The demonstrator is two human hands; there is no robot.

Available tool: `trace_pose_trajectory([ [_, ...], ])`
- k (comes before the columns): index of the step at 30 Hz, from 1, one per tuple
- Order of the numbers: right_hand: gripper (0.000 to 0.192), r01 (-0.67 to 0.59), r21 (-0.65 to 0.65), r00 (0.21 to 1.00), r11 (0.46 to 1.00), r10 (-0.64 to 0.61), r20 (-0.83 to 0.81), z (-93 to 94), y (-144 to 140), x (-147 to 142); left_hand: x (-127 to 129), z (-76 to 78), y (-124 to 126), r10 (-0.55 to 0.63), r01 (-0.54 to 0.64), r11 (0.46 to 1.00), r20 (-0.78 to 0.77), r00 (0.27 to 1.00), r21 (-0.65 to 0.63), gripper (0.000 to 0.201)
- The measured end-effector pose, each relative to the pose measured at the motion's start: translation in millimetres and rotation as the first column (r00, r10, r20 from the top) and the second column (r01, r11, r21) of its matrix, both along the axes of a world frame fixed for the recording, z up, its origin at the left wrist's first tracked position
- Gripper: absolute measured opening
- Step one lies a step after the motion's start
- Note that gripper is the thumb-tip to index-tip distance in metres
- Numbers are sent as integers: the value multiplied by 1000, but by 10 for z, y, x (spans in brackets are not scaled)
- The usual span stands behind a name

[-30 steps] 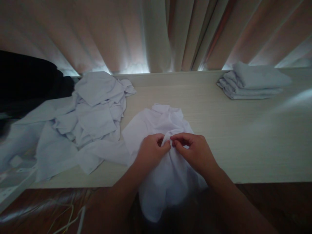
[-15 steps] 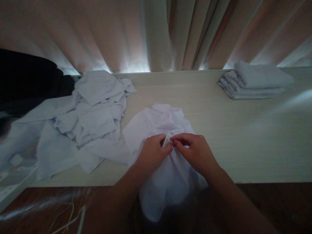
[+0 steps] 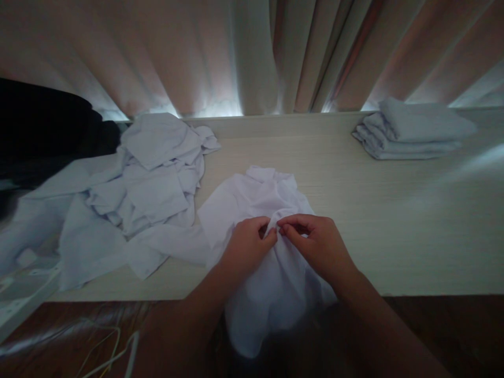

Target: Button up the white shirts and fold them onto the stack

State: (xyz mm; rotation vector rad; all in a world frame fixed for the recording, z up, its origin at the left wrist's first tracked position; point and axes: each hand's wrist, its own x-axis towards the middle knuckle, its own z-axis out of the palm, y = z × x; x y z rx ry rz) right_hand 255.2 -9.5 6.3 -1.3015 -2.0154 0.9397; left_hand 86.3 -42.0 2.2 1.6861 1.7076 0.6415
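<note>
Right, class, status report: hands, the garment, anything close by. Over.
Left hand and right hand both pinching the crumpled white cotton shirt at table edge. Loose heap of white clothes touching its left side. Over.

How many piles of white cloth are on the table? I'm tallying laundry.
3: a loose heap at the left, a folded stack at the far right, and one shirt in the middle, pinched by both hands. Pieces within the heap can't be counted.

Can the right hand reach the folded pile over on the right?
Probably yes, with a stretch. The right hand is pinching the shirt together with the left hand, so it would have to let go first. The table between it and the folded pile is bare.
</note>
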Motion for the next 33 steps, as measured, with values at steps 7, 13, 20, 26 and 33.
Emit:
trace_pose_trajectory([
  [7, 22, 11, 13, 1000, 1000, -12, 11, 11, 3, 3, -7, -2, 12, 3, -2, 1000, 50, 999, -16, 23],
  [13, 21, 20, 14, 1000, 1000, -20, 4, 21, 2, 3, -11, 1, 8, 7, -7, 1000, 59, 998, 0, 24],
  [20, 21, 28, 8, 1000, 1000, -28, 3, 17, 2, 3, -19, 13, 8, 15, -14, 1000, 102, 995, -2, 23],
  [26, 19, 32, -1, 999, 999, -32, -13, 19, 1, 11, -20, 10, 10, 16, -15, 1000, 90, 996, -5, 21],
  [33, 13, 14, -28, 997, 1000, -16, -81, 45, -13, 16, -12, 27, -1, 41, -41, 999, 144, 989, -5, 20],
])
